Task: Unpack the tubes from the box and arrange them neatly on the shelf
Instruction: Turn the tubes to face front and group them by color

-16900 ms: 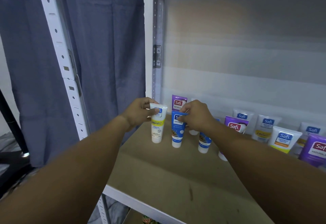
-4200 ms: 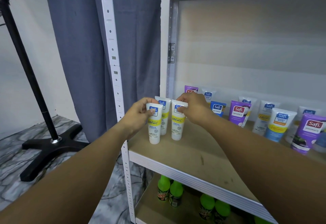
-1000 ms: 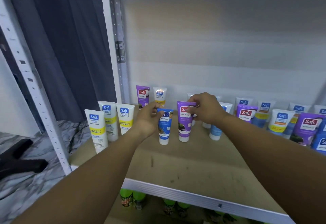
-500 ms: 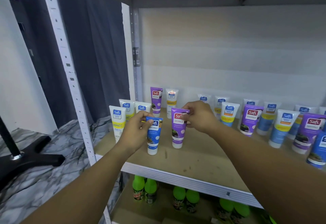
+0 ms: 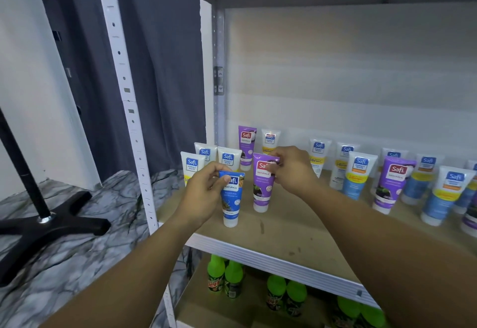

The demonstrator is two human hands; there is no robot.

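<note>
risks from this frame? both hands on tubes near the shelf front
1. The left hand pinches the blue tube only at its top crimp. It stands cap-down near the shelf front edge, so a clumsy release could tip it off.
2. The white tubes stand close behind that hand; pulling back could knock them over.
3. The right hand holds the purple tube the same way, and a topple might reach the tubes standing to its right.
</note>
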